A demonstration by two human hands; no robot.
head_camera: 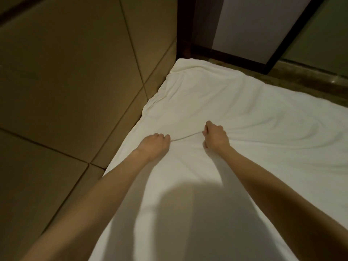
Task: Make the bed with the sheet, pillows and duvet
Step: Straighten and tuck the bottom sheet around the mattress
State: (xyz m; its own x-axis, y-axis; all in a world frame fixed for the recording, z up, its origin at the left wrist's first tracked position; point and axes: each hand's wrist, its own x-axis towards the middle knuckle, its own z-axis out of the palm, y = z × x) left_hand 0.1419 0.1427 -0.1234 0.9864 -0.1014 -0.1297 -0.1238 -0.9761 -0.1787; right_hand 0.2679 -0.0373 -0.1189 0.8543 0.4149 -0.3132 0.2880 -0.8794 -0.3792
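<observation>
Two curled fists, left grip (156, 143) and right grip (214, 136), bunch the white sheet (244, 102).

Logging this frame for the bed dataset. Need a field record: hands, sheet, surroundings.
left hand: fingers curled, grips sheet
right hand: fingers curled, grips sheet
sheet: white, spread over bed, wrinkled; raised fold runs between the hands
pillows, duvet: not in view
wall panels: padded, tan, along the bed's left edge

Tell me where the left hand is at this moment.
In the head view the left hand is left of centre, gripping the white sheet near its edge beside the padded wall panels; the right hand is close on its right.
</observation>
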